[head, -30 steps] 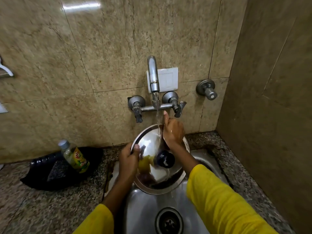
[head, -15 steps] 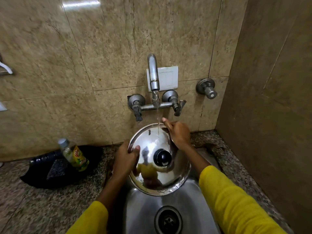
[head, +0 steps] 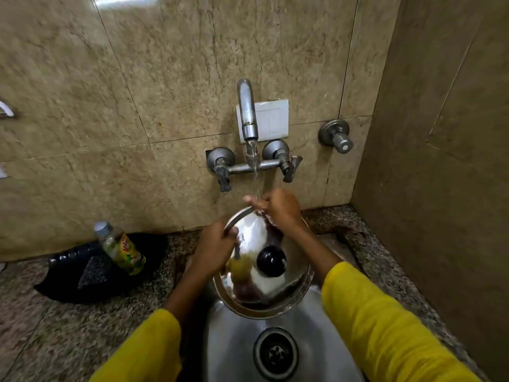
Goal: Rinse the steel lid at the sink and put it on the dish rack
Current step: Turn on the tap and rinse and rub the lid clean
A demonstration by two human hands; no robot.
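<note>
The round steel lid (head: 278,295), with a black knob (head: 271,261) at its centre, is held tilted over the steel sink (head: 237,343), its knob side facing me. My left hand (head: 213,248) grips its left rim, thumb on the face. My right hand (head: 278,206) is at the lid's top edge, fingers under the water stream running from the tap (head: 248,111). Water runs down the lid's face. No dish rack is in view.
A small bottle with a yellow-green label (head: 121,248) leans on a black bag (head: 91,271) on the granite counter at the left. Two tap handles (head: 221,169) and a wall valve (head: 336,136) stick out of the tiled wall. The sink drain (head: 275,354) lies below. A side wall closes the right.
My right hand has moved from the lid's upper right rim to the top edge, into the water stream. The lid has tipped slightly and sits lower over the sink.
</note>
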